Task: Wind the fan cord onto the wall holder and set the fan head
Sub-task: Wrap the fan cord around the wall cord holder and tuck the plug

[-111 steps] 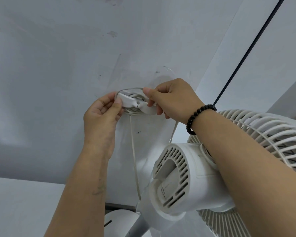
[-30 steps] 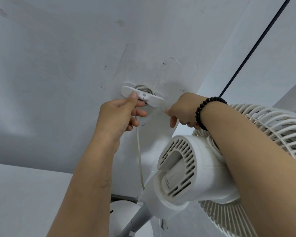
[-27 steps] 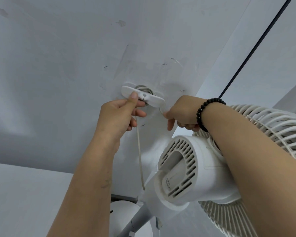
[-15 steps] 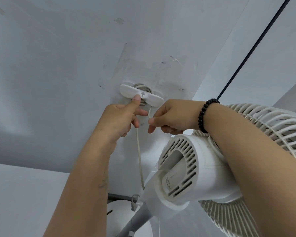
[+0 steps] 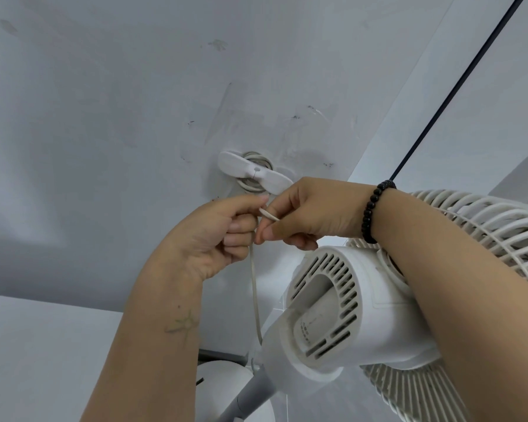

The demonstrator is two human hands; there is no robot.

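Head view, holder: the wall holder (image 5: pixel 254 175) is seen fixed to the pale wall (image 5: pixel 104 117), its white bar lying slantwise from upper left to lower right, with several turns of cord already coiled behind it.
Head view, cord: the fan cord (image 5: pixel 254 287) is seen running almost straight down from the hands to the neck of the fan, behind the motor housing (image 5: pixel 348 306); a small loop of it is bent over between the two hands, just below the holder.
Head view, left hand: the left hand (image 5: pixel 217 239) is curled shut around the cord, thumb uppermost, the hanging length leaving it from below.
Head view, right hand: the right hand (image 5: pixel 311 214) is pinched on the loop between thumb and forefinger; a dark bead bracelet (image 5: pixel 375 211) is worn at the wrist.
Head view, fan: the grille (image 5: pixel 494 239) is partly covered by the right forearm.
Key relation: the holder lies directly above the fingers and close by; the right hand is nearer, almost touching the bar's lower right end.
Judged next move: the loop is probably to be lifted and passed behind the bar, across its long axis.
Judged progress: winding is well on; the fan head is not yet set.
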